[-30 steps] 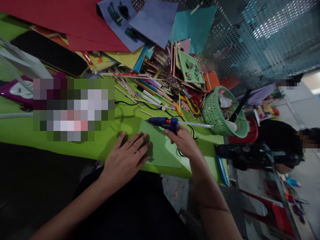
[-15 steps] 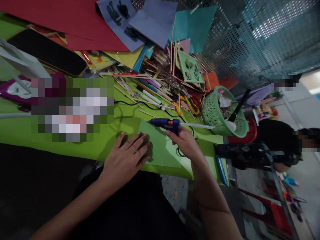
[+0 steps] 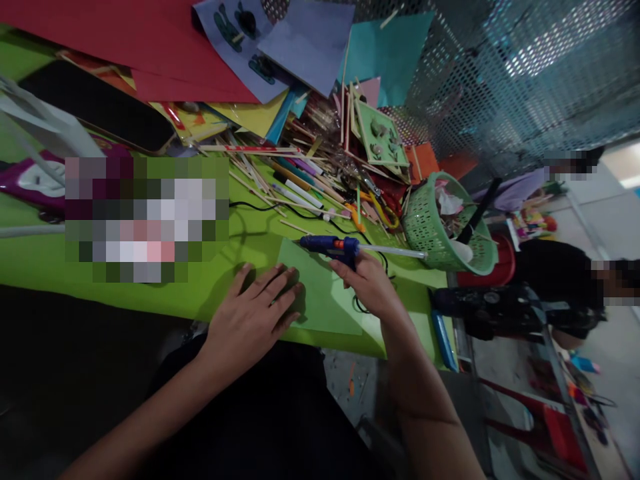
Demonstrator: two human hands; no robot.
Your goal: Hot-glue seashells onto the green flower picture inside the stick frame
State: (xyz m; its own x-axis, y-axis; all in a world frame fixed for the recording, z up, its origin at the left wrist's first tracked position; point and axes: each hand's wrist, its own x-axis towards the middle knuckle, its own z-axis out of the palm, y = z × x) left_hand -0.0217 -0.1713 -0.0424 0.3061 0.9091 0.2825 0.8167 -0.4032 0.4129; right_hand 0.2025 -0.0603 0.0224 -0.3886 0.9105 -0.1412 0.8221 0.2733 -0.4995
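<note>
A blue hot glue gun (image 3: 327, 247) is gripped in my right hand (image 3: 373, 283), its nozzle pointing left over the far left corner of a light green paper sheet (image 3: 330, 300). From its back end sticks a long clear glue stick (image 3: 393, 251). My left hand (image 3: 260, 303) lies flat with fingers spread, across the sheet's left edge and the green table cover (image 3: 195, 293). Whether the nozzle touches the paper I cannot tell. The black cord (image 3: 250, 207) winds across the table behind the glue gun.
Behind lie several thin wooden sticks (image 3: 255, 177), pens, scissors (image 3: 385, 212) and coloured papers (image 3: 305, 43). A green basket (image 3: 425, 213) stands at the right, near a blue cutter-like tool (image 3: 444, 340). Leftward are a dark phone-shaped slab (image 3: 95, 103) and a blurred-out patch. People sit beyond the right end.
The glue gun has shifted very slightly left and up toward the sheet's far corner. My left hand stays in place.
</note>
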